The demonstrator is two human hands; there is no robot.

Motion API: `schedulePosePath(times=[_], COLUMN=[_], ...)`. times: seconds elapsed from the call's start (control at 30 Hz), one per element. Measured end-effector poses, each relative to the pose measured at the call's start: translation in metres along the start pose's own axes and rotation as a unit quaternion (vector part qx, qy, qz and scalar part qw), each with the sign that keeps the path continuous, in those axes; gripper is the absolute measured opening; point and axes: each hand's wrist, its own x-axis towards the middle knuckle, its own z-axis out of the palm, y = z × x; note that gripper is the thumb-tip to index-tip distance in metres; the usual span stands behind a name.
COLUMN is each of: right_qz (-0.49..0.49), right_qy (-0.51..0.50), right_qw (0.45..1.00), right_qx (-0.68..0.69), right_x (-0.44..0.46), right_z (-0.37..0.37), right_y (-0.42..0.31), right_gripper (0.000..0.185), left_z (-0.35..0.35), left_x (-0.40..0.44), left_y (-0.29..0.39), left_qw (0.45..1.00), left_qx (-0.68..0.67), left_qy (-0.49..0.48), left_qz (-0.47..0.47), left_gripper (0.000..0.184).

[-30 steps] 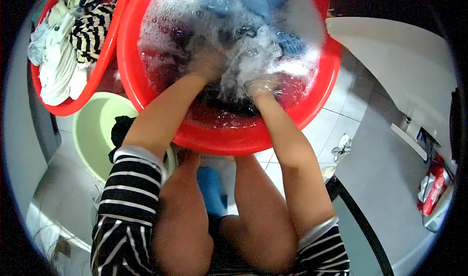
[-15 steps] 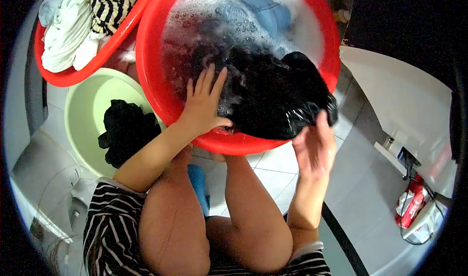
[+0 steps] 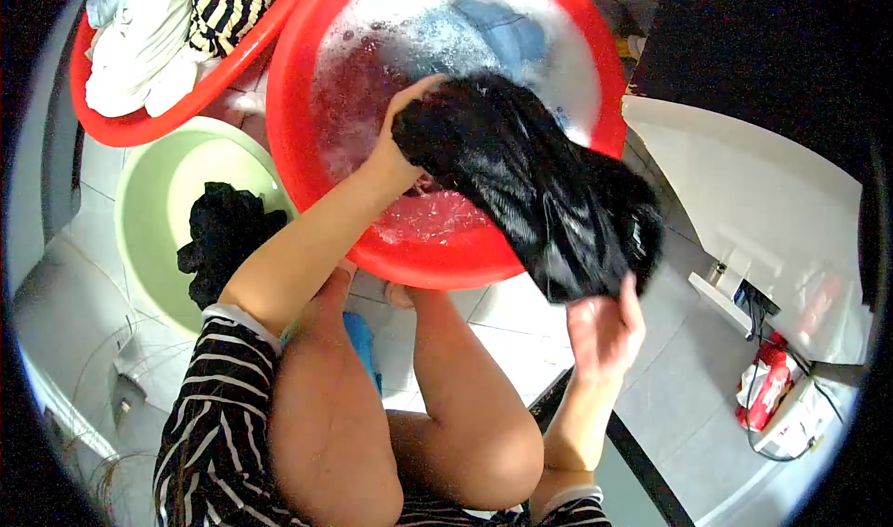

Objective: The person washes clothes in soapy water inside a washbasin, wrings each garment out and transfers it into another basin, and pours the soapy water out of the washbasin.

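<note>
A wet black garment [image 3: 530, 173] is stretched between my hands above a round red basin [image 3: 288, 118] of sudsy water. My left hand [image 3: 405, 136] grips its upper left end, with the fingers partly hidden behind the cloth. At the lower right end, my right hand [image 3: 605, 332] holds the garment's edge, its fingers behind the fabric and its thumb showing. The right end of the garment hangs past the basin's rim. Blue denim-like cloth [image 3: 507, 34] lies in the foamy water behind it.
A pale green basin [image 3: 139, 211] at the left holds another black cloth [image 3: 228, 234]. Beyond it, a red tub [image 3: 116, 132] contains white clothes [image 3: 139, 53] and a striped garment [image 3: 233, 6]. At right are a white curved panel [image 3: 744, 173] and a red-and-white packet [image 3: 767, 387] with a cable.
The black garment has come up out of the water and is now stretched out. My left hand has closed on its left end; my right hand has shifted slightly lower.
</note>
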Motion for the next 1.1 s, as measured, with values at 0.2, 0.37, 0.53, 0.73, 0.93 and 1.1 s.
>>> schedulePosePath(times=[0.2, 0.37, 0.53, 0.73, 0.93, 1.1], right_qz=[0.265, 0.151, 0.115, 0.166, 0.028, -0.134], right_qy=[-0.07, -0.065, -0.037, -0.069, -0.139, -0.153], right_qw=[0.961, 0.986, 0.992, 0.982, 0.989, 0.959], right_qx=[0.036, -0.009, -0.023, 0.065, 0.027, -0.195], right_x=[0.078, 0.033, 0.045, 0.103, 0.089, 0.066], right_z=[-0.018, -0.002, -0.014, 0.003, -0.001, 0.0], right_y=[0.055, 0.045, 0.045, 0.083, 0.074, 0.061], right_gripper=[0.042, 0.045, 0.047, 0.05, 0.053, 0.048], left_z=[0.081, 0.108, 0.099, 0.052, 0.013, 0.031], left_x=[-0.028, -0.054, -0.077, -0.047, -0.047, -0.029], left_y=[0.035, 0.013, 0.007, -0.003, 0.007, -0.005], left_qw=[0.915, 0.82, 0.959, 0.999, 0.986, 0.81], left_qx=[0.388, 0.417, 0.237, -0.02, 0.156, 0.549], left_qy=[-0.008, -0.243, -0.142, 0.013, -0.045, -0.208], left_qz=[0.115, 0.307, -0.066, -0.047, -0.045, -0.002], left_gripper=[0.019, 0.008, 0.019, 0.021, 0.031, 0.037])
